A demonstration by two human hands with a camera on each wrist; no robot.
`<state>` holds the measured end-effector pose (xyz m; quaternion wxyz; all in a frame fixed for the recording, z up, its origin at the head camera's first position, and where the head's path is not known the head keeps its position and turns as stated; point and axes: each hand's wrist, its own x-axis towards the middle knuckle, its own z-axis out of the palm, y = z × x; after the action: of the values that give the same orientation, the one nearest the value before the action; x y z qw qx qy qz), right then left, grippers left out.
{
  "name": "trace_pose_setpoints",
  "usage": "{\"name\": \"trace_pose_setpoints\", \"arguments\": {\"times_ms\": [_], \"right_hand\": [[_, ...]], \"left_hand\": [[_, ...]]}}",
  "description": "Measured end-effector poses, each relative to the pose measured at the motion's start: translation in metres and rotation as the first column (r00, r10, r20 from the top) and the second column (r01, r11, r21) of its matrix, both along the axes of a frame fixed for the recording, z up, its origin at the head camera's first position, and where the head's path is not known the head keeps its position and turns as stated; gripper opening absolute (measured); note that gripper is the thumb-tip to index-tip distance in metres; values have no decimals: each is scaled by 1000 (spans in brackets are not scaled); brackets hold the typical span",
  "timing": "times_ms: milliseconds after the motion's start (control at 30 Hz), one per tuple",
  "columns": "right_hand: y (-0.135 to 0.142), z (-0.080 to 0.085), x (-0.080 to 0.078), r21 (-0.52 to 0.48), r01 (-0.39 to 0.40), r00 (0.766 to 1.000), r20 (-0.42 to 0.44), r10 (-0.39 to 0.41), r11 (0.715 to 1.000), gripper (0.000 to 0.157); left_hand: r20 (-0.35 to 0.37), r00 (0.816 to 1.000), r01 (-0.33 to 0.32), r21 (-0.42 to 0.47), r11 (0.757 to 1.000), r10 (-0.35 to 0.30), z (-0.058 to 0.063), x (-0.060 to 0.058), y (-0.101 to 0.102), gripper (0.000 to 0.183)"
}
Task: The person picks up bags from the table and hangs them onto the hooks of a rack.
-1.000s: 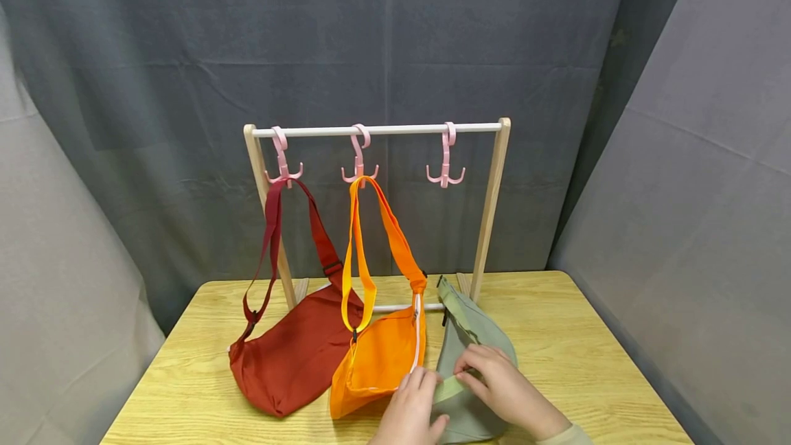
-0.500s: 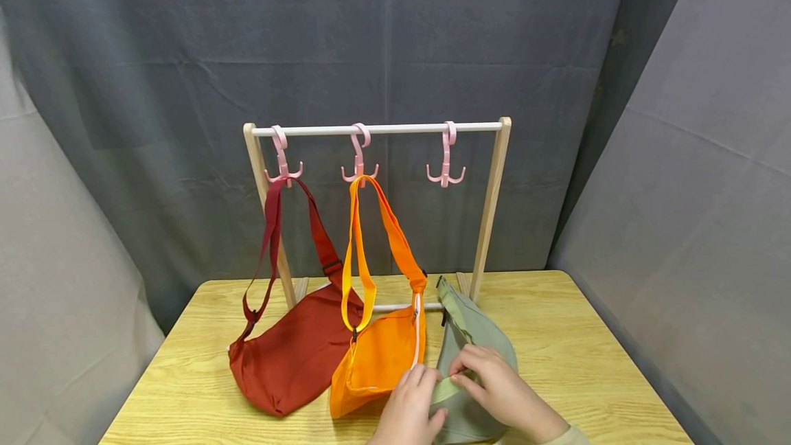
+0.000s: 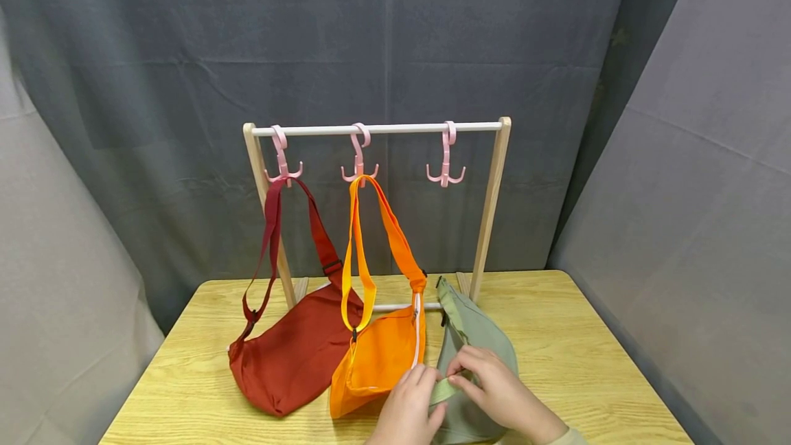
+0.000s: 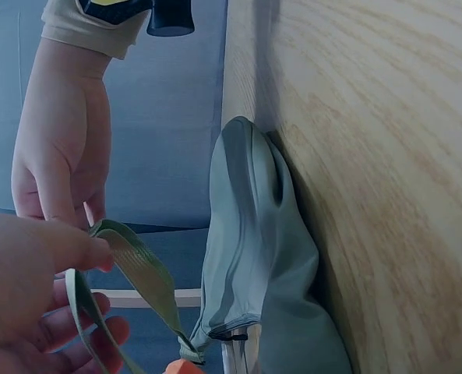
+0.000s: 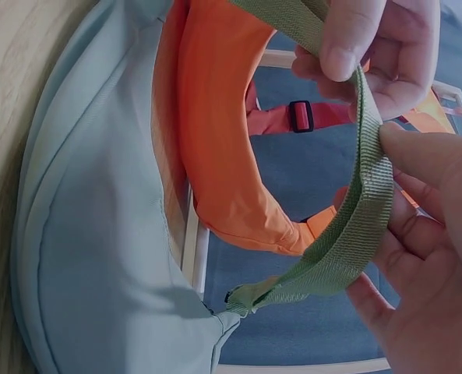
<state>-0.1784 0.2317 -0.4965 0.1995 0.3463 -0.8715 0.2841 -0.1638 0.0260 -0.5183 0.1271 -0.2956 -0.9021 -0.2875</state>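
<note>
A sage-green shoulder bag (image 3: 480, 335) stands on the wooden table, right of the orange bag. Above it, both hands have its green webbing strap (image 5: 363, 195). My left hand (image 3: 408, 409) pinches the strap between thumb and fingers, as the left wrist view also shows the strap (image 4: 141, 276) looping out of that hand (image 4: 36, 288). Close beside it, my right hand (image 3: 497, 386) holds the strap with the thumb on one side and fingers behind. In the right wrist view the strap runs down from this hand (image 5: 441, 226) to the green bag's end (image 5: 223, 319).
A rack with a white bar (image 3: 402, 129) and wooden posts stands behind. Pink hooks hang on it. A dark red bag (image 3: 296, 356) and an orange bag (image 3: 380, 352) hang by their straps from the left and middle hooks; the right hook (image 3: 446, 156) bears nothing.
My right hand has shifted slightly left, closer to my left hand, with the strap between them. The bags and rack have stayed in place.
</note>
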Motion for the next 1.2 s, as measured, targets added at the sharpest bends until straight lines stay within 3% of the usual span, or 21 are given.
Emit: {"name": "trace_pose_setpoints", "arguments": {"times_ms": [400,633,867,1033,1200], "right_hand": [[-2,-1,1,-25,-5,1000,14,5,1000,18],[-3,-1,2,-20,54,998,28,-53,998,16],[0,-2,1,-11,56,998,34,-56,998,17],[5,-2,-1,-18,39,997,71,-37,999,36],[11,-2,-5,-14,7,1000,23,-7,1000,67]], "left_hand": [[-1,1000,-1,-4,1000,1,2,0,-2,31],[18,1000,-12,11,1000,12,3,0,-4,30],[-23,1000,-17,36,999,18,3,0,-6,30],[-20,1000,-21,31,999,21,1,-1,-8,29],[-21,1000,-22,37,999,22,1,-1,-8,30]]}}
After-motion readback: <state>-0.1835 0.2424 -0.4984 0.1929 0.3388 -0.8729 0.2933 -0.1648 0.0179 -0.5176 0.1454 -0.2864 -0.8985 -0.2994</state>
